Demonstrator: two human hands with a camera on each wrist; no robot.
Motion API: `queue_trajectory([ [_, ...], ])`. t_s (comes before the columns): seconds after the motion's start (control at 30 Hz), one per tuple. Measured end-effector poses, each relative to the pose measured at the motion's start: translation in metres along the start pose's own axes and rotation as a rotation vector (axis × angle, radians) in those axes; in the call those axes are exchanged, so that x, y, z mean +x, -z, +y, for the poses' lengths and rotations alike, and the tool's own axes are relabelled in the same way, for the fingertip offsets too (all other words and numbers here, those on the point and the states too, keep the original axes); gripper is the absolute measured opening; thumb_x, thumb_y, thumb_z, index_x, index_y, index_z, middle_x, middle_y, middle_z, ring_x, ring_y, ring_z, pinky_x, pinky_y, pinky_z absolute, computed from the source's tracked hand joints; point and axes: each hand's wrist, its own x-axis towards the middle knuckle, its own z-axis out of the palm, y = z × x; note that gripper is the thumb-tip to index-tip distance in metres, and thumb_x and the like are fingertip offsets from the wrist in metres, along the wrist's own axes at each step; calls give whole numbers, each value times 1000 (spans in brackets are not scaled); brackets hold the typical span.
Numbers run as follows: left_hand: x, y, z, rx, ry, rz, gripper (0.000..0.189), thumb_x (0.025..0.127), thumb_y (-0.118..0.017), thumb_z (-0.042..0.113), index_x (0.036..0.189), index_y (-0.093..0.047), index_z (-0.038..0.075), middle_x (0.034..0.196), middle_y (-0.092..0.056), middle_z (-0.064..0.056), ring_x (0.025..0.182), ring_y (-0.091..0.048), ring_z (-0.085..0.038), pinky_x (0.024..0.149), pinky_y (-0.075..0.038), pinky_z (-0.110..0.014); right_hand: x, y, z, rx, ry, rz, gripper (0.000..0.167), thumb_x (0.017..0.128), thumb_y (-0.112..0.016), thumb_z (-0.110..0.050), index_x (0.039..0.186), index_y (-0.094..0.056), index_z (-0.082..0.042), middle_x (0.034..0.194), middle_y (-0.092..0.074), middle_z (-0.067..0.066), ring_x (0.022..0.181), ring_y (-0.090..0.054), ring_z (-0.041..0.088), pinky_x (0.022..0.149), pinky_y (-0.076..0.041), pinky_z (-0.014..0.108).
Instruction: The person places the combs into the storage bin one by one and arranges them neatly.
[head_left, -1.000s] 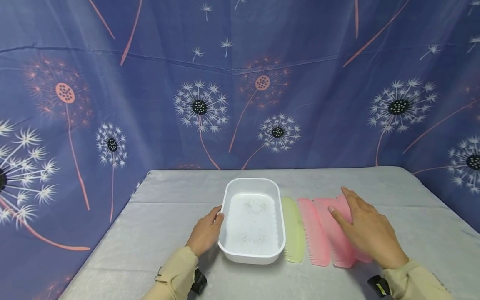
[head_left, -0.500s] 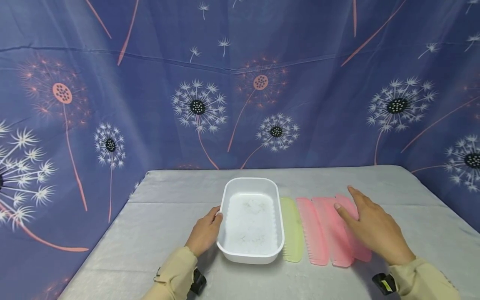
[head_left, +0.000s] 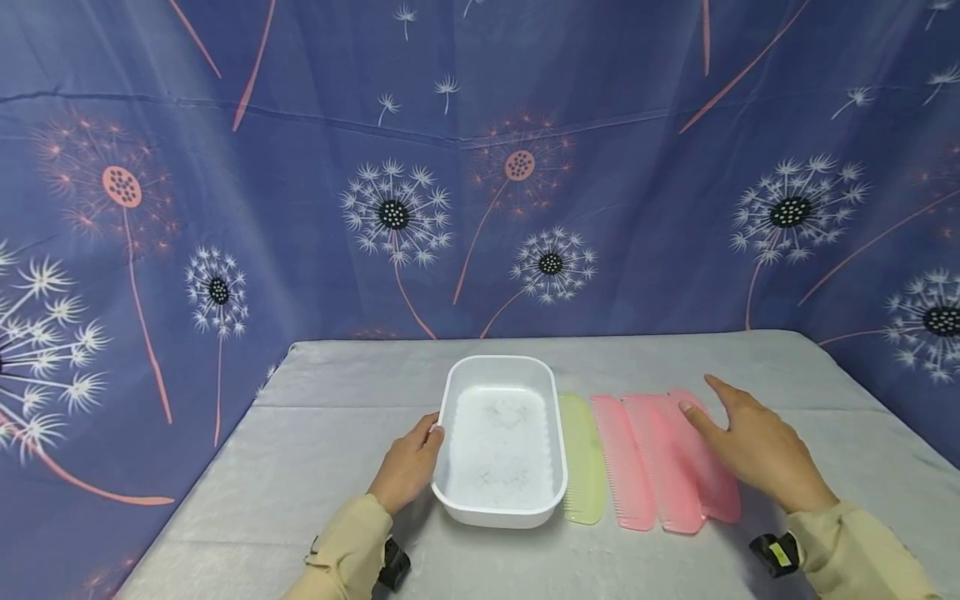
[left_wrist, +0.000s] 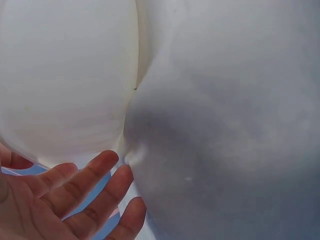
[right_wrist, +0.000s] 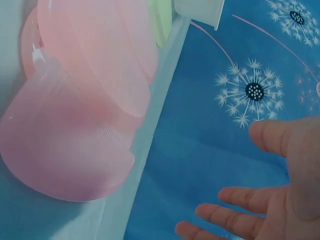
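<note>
On the table stands a white rectangular plastic tray (head_left: 501, 446) with nothing in it. My left hand (head_left: 407, 467) holds its left side, thumb at the rim. In the left wrist view the fingers (left_wrist: 82, 185) lie along the outside of the tray wall (left_wrist: 70, 75). Right of the tray lies a pale green comb (head_left: 585, 462), followed by several pink combs (head_left: 628, 467), the rightmost ones overlapping. My right hand (head_left: 768, 454) hovers at the right end of the combs, fingers spread, holding nothing. The right wrist view shows it apart from the pink combs (right_wrist: 70, 150).
A light grey cloth (head_left: 337, 400) covers the table. Behind it and at both sides hangs a blue curtain (head_left: 645, 275) with a dandelion pattern. A black wrist camera (head_left: 776, 554) sits below the right hand, against the sleeve.
My right hand has moved right, off the top of the pink combs, uncovering more of the rightmost ones. The left hand keeps its hold on the tray.
</note>
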Motion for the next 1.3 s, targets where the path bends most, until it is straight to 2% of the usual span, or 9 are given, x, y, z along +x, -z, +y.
queue_trajectory([
  [0.27,0,1,1,3,-3,0,43,110,-40,24,148,-51,6,127,-66,-23,117,-63,-41,99,-47,-58,5,4,10,20,-6,-36,85,105,-38,-58,152,-28,13,144,-33,47,126,-35,68,92,-35,77],
  [0.5,-1,1,4,-4,4,0,44,109,-41,24,147,-52,6,127,-66,-23,117,-63,-41,99,-47,-58,10,6,17,16,13,-31,79,106,-43,-52,148,-35,15,140,-45,40,115,-55,56,82,-46,66],
  [0.67,-1,0,4,-5,2,1,43,109,-41,23,147,-52,6,127,-66,-23,117,-63,-42,99,-46,-58,12,4,22,5,15,-48,75,106,-46,-49,143,-40,16,138,-49,39,113,-58,55,80,-48,63],
  [0.97,-1,0,3,6,3,2,43,109,-41,23,147,-52,6,128,-66,-23,118,-62,-42,100,-46,-58,17,1,34,23,12,-90,78,102,-53,-50,141,-41,18,129,-55,40,112,-52,63,82,-47,64],
  [1.3,0,-1,2,11,3,6,43,109,-41,23,146,-53,6,127,-66,-23,116,-63,-42,99,-47,-58,30,-1,40,67,-51,-209,85,97,-61,-50,141,-38,19,126,-54,41,113,-52,61,81,-50,60],
])
